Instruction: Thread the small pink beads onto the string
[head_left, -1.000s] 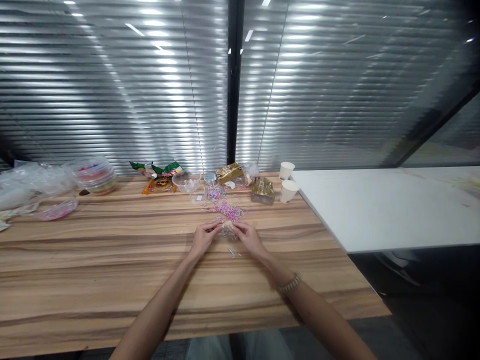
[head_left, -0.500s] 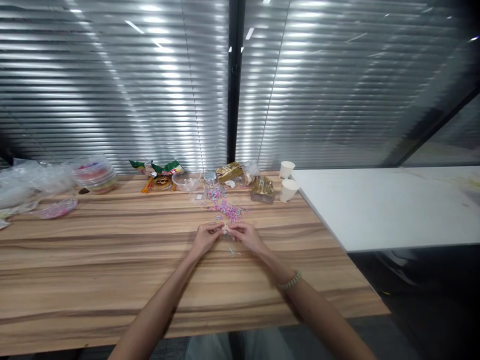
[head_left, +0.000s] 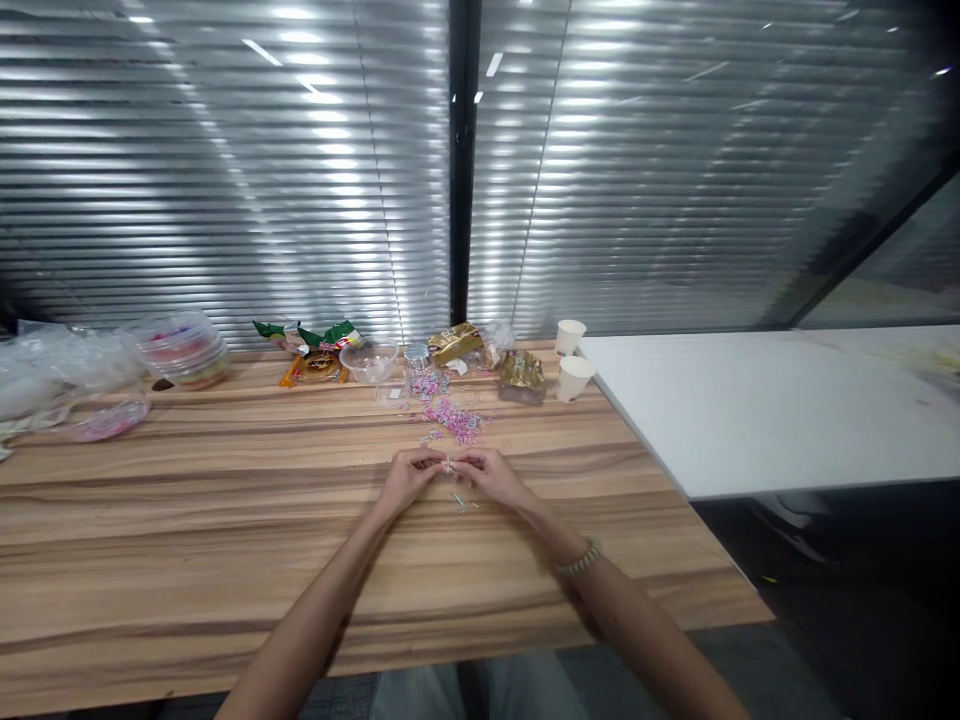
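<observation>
My left hand (head_left: 409,477) and my right hand (head_left: 490,474) meet over the middle of the wooden table (head_left: 225,540). Both are closed in a pinch on one small whitish piece (head_left: 448,465) between the fingertips; its kind is too small to make out. Just beyond the fingers lies a loose heap of small pink, purple and pale pieces (head_left: 457,420). A few thin pale bits (head_left: 459,501) rest on the wood, on the near side of my hands. A beaded bracelet (head_left: 580,558) circles my right wrist.
Along the back stand a clear bowl (head_left: 370,363), green snack packets (head_left: 322,336), gold packages (head_left: 523,377) and two paper cups (head_left: 574,379). Stacked plastic tubs (head_left: 180,350) and clear bags (head_left: 67,365) sit at the left. A white table (head_left: 787,410) adjoins on the right.
The whole view has shifted slightly. Both hands stay together, and the whitish piece between the fingertips looks turned, showing a narrower shape.
</observation>
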